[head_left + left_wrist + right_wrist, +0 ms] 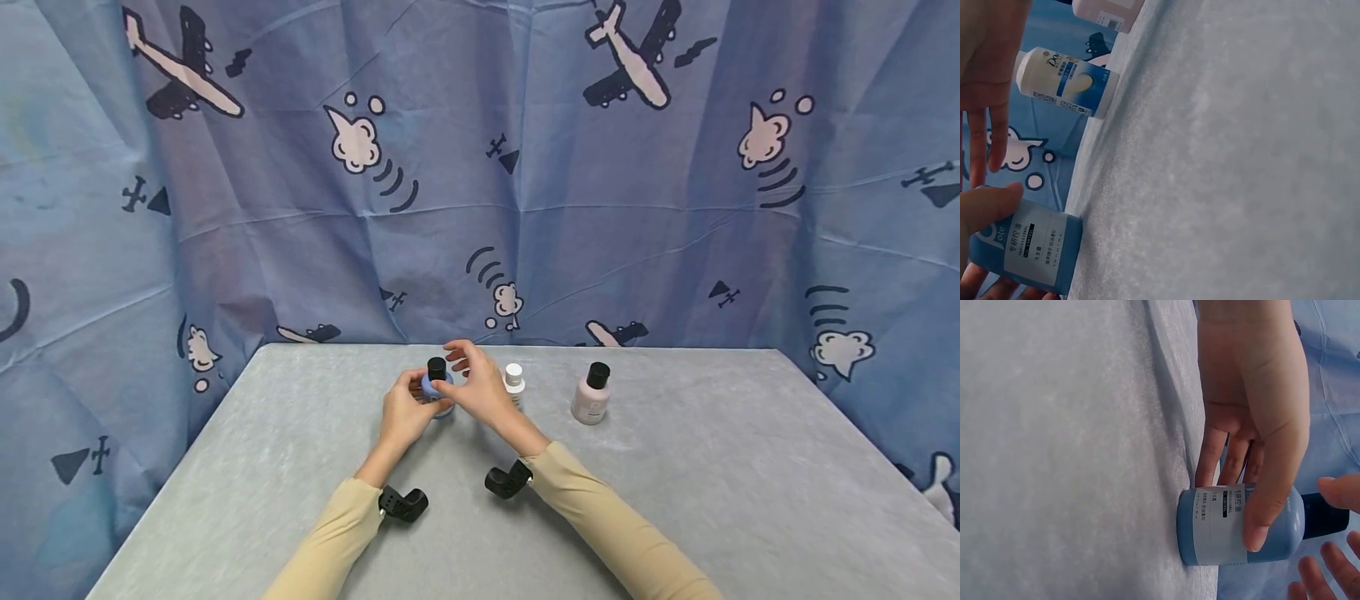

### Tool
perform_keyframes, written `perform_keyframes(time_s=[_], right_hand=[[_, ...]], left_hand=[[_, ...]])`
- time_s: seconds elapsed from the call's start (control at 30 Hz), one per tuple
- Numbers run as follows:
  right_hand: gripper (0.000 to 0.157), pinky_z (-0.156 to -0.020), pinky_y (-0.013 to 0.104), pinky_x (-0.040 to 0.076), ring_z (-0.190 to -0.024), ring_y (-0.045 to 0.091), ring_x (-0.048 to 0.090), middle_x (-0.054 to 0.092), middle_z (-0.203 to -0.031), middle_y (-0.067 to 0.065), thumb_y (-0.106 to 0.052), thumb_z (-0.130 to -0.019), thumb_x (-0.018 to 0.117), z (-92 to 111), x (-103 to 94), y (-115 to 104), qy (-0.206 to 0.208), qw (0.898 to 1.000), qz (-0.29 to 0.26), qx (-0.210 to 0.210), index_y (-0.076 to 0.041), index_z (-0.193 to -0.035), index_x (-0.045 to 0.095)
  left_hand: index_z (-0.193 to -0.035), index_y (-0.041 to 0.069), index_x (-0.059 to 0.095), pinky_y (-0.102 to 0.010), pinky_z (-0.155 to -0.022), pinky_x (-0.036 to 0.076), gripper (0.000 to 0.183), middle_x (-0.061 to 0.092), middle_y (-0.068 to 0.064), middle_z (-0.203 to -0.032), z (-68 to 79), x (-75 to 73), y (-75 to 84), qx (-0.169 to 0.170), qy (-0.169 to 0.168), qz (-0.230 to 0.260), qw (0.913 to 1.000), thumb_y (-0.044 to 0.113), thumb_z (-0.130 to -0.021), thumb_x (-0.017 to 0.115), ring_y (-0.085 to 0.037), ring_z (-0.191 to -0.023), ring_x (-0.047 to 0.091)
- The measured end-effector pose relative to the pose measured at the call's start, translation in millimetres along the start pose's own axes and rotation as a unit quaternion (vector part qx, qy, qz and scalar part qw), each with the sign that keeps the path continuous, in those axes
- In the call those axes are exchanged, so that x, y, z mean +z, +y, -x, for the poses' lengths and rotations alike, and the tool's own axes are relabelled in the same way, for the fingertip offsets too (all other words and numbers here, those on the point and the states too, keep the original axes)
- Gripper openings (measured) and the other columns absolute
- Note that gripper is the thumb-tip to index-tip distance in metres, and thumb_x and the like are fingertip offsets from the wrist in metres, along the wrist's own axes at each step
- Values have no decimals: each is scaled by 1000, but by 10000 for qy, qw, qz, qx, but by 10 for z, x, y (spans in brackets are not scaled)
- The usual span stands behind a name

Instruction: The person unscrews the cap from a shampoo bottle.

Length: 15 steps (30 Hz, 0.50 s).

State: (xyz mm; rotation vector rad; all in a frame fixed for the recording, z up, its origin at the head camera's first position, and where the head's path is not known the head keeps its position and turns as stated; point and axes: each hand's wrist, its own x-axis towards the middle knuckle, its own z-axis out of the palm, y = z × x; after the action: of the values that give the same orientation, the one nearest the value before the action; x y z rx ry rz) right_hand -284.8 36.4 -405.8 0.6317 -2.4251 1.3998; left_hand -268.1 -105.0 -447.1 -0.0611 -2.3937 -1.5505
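Note:
A blue bottle [1222, 525] with a black cap [437, 367] and a pale printed label stands upright on the table. My left hand [406, 410] grips its body, the thumb lying across the front and the other fingers round behind. Over the cap hovers my right hand [480, 387], its fingers spread and loosely bent. In the right wrist view the right thumb [1341, 490] overlaps the cap, while the fingertips stand apart from it. A white bottle [1069, 82] with a blue and yellow label is just right of the blue one, partly hidden behind the right hand in the head view.
Farther right stands a pale pink bottle [590, 403] with a black cap. All the bottles are toward the back of the grey-covered table [712, 467]. A blue curtain [465, 233] printed with planes hangs directly behind the table's far edge.

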Motion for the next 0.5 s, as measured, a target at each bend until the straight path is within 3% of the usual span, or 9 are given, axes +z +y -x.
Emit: perform_keyframes(time_s=[0.2,0.5], right_hand=[[50,-83,47,53,-95,35,64,65,-106,17,-10,-77,78,-5,5,-15,5,9998,-199,-57,-5,-121,56],[45,-80,38,56,-92,26,65,65,-106,15,-11,-79,77,6,-15,-18,82,9998,-204,-27,-6,-119,59]], left_hand=[[-119,1,60,-39,-81,56,57,68,-20,-106,4,1,17,17,137,-135,9998,18,-71,84,-30,-93,68],[-110,7,65,-38,-76,55,52,72,-13,-97,9,-1,57,239,404,-486,9977,23,-66,87,-26,-87,68]])
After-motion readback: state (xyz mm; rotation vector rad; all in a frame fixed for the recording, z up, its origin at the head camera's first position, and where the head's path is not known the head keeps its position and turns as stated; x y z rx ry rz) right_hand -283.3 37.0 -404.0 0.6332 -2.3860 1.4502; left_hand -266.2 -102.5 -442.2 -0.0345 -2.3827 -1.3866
